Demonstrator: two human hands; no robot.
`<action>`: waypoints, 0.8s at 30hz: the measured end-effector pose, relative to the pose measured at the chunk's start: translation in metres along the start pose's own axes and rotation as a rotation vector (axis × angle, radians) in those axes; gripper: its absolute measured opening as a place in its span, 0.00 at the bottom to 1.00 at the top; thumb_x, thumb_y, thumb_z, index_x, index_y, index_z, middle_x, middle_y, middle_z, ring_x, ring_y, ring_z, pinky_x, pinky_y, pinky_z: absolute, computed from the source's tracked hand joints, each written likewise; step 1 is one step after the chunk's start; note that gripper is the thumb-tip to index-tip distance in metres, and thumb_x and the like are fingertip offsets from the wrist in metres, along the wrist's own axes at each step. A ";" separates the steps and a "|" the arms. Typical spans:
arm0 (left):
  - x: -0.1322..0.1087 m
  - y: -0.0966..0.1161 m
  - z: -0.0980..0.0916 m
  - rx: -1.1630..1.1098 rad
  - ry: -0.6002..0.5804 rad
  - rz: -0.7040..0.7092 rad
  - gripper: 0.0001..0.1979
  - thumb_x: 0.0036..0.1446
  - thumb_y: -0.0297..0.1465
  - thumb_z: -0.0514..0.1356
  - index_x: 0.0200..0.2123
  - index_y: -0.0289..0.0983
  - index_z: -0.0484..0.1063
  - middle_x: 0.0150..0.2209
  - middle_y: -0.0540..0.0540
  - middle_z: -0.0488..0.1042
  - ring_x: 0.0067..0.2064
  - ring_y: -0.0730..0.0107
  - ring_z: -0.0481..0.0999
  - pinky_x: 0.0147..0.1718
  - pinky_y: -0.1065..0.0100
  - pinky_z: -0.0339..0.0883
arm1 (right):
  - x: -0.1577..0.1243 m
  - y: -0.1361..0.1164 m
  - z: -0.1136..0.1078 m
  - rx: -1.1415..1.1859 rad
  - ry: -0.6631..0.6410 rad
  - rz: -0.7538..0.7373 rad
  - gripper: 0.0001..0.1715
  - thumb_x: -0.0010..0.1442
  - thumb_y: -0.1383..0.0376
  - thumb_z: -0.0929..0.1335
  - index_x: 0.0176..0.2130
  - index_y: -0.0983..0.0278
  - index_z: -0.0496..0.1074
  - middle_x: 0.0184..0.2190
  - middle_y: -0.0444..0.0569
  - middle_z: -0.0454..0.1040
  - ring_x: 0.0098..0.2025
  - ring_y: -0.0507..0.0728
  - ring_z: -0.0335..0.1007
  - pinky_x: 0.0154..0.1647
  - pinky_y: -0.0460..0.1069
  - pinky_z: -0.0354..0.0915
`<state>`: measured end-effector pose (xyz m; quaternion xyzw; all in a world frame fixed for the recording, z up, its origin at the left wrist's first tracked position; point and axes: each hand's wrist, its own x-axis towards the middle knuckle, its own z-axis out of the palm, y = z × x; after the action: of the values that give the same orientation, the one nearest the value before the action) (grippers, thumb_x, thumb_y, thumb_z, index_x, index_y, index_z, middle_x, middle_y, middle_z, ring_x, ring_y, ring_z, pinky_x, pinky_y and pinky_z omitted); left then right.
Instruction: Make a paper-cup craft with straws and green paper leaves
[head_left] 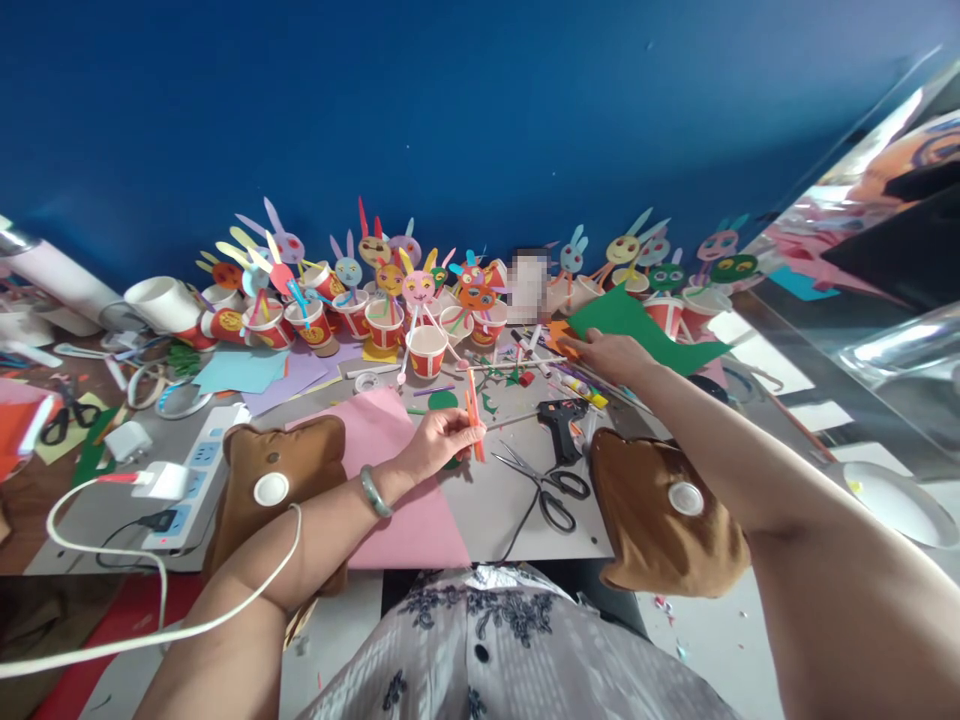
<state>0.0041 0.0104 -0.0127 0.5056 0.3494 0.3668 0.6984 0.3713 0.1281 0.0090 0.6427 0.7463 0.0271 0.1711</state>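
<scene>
Several thin orange strips (474,418) stand upright between the thumb and fingers of my left hand (446,440). A pale green bangle (374,492) circles that wrist. To the right, my right hand (609,355) reaches forward with its fingers stretched out. Its fingertips are at a piece of orange paper (558,332), beside a large green sheet (637,330). Whether they grip the orange piece is hard to make out. Between my arms lie black-handled scissors (544,487) and a black glue gun (562,432). A pink sheet (409,515) lies under my left forearm.
Paper cups (427,352) with paper animal faces line the blue wall. Brown cushions (667,510) lie at the front edge on both sides. A power strip (196,475) with a white cable (225,610) sits left. Markers (581,385) and green scraps (517,376) litter the middle.
</scene>
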 end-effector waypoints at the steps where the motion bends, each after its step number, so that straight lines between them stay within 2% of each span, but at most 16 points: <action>1: 0.000 0.000 0.000 -0.004 0.000 0.000 0.20 0.49 0.45 0.70 0.28 0.34 0.71 0.20 0.53 0.69 0.21 0.79 0.66 0.21 0.73 0.59 | 0.003 -0.002 -0.001 0.004 -0.006 -0.014 0.25 0.72 0.58 0.59 0.64 0.58 0.67 0.50 0.60 0.70 0.41 0.60 0.69 0.37 0.51 0.55; 4: 0.000 0.001 0.000 -0.014 0.000 0.010 0.21 0.48 0.46 0.71 0.28 0.34 0.71 0.20 0.53 0.69 0.21 0.80 0.65 0.22 0.73 0.59 | 0.010 -0.004 -0.005 0.022 0.019 -0.010 0.23 0.71 0.59 0.59 0.57 0.63 0.74 0.48 0.60 0.72 0.42 0.59 0.69 0.38 0.51 0.56; 7: 0.000 0.002 0.001 -0.018 -0.002 0.015 0.21 0.48 0.46 0.71 0.28 0.34 0.71 0.20 0.53 0.68 0.21 0.80 0.65 0.22 0.73 0.59 | 0.009 0.001 -0.012 0.043 0.079 0.027 0.23 0.70 0.59 0.60 0.54 0.64 0.75 0.48 0.59 0.72 0.43 0.60 0.69 0.39 0.51 0.58; 14: 0.000 0.003 -0.001 0.018 0.001 0.012 0.21 0.50 0.46 0.70 0.28 0.34 0.72 0.20 0.52 0.69 0.22 0.80 0.66 0.22 0.73 0.59 | -0.011 0.034 -0.017 0.085 0.188 0.140 0.20 0.63 0.58 0.63 0.45 0.69 0.75 0.46 0.63 0.72 0.44 0.65 0.70 0.41 0.54 0.61; 19: 0.000 0.002 -0.001 -0.004 0.005 0.003 0.20 0.49 0.45 0.70 0.29 0.33 0.72 0.22 0.52 0.71 0.22 0.80 0.66 0.23 0.73 0.61 | -0.031 0.052 -0.001 0.144 0.147 0.086 0.17 0.62 0.59 0.63 0.41 0.66 0.75 0.43 0.61 0.74 0.46 0.66 0.70 0.43 0.55 0.63; 24: 0.001 -0.002 -0.002 0.014 0.001 0.003 0.20 0.49 0.45 0.70 0.29 0.33 0.72 0.20 0.52 0.70 0.21 0.80 0.66 0.22 0.74 0.60 | -0.051 0.055 0.008 0.244 0.044 0.029 0.17 0.61 0.55 0.65 0.39 0.64 0.76 0.39 0.57 0.77 0.41 0.63 0.73 0.40 0.53 0.64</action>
<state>0.0033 0.0119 -0.0153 0.5107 0.3514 0.3655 0.6943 0.4313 0.0865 0.0270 0.6688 0.7382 -0.0474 0.0751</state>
